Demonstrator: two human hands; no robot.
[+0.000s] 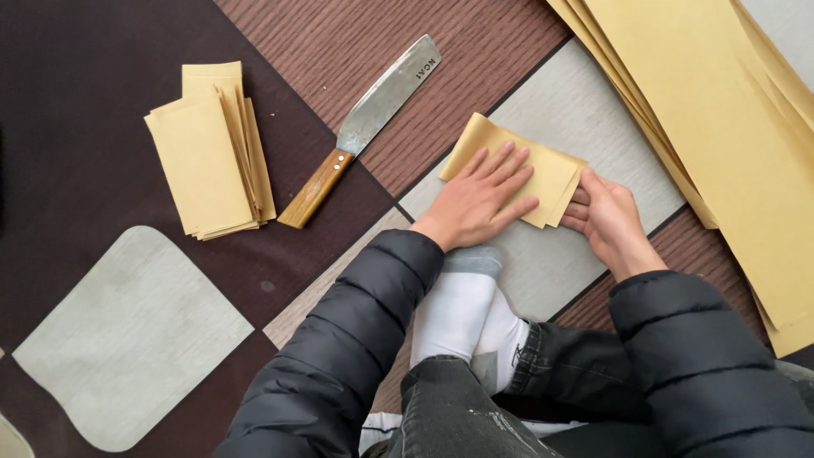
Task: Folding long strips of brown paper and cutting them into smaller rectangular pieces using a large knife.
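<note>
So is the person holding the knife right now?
No, the knife lies untouched on the floor, while the left hand and right hand press the folded paper.

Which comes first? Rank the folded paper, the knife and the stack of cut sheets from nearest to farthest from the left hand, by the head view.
1. Folded paper: under the left hand, which presses flat on it.
2. Knife: up and to the left of the hand, wooden handle toward it.
3. Stack of cut sheets: farthest, at the far left on the dark floor.

Even, soft daylight, no harsh shadows. Faint glare on knife blade [386, 95]. Sharp focus throughout, slight wide-angle stretch at edges.
</note>
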